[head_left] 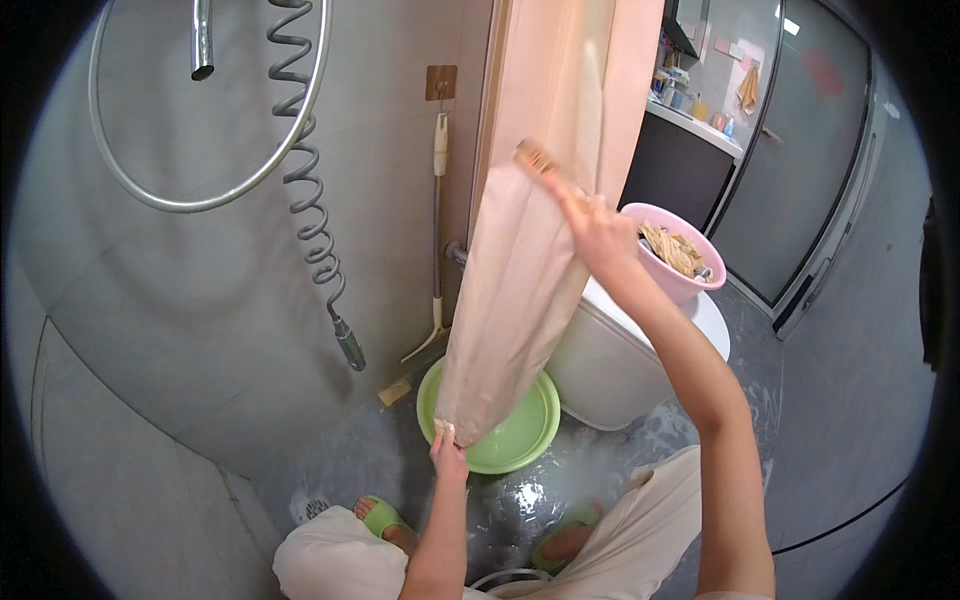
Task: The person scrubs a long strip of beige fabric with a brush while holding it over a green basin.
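Observation:
A pale pink shower curtain (510,290) hangs down from above, its lower end drawn toward me over a light green basin (545,405) on the floor. My left hand (449,455) pinches the curtain's bottom edge just above the basin's near side. Higher up, my right hand (603,240) is closed round the handle of a wooden brush (535,158), which lies against the curtain's upper part. The brush and the fingers on it are somewhat blurred, and its bristles are hard to make out.
Right of the curtain stands a white toilet (605,375) with a pink basin (705,280) of clothes on its lid. A coiled grey hose (318,230) and a floor squeegee (438,230) hang along the left wall. The dark floor (525,495) is wet and soapy. A glass door (810,150) stands far right.

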Demonstrator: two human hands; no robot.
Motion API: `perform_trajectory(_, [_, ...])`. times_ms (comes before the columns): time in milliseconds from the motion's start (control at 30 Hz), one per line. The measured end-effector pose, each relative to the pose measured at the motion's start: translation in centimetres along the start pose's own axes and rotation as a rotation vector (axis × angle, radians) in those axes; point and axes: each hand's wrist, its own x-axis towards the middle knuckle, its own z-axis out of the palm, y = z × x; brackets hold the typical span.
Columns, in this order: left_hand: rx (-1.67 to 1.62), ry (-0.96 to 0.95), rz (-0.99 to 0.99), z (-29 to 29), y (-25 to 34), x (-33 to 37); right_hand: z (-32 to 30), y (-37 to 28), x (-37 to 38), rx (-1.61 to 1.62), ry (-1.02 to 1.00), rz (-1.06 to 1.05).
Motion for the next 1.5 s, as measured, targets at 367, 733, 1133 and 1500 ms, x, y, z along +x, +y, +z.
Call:
perform_trajectory(367, [-0.008, -0.049, 0.032, 0.3, -0.6, -0.3, 0.9, -1.5, -4.3, 0.036, 0.027, -0.169])
perform_trajectory(733, [-0.028, -0.01, 0.017, 0.8, -0.3, 0.4, 0.5, -3.8, -7.7, 0.113, -0.062, -0.379])
perform_trajectory(1133, [-0.016, -0.019, 0.02, 0.4, 0.1, 0.5, -0.8, -4.6, -7.0, 0.208, -0.294, -0.375])
perform_trajectory(1500, [-0.023, -0.045, 0.003, 0.9, -0.6, -0.1, 0.3, -4.8, -8.8, 0.245, -0.207, -0.505])
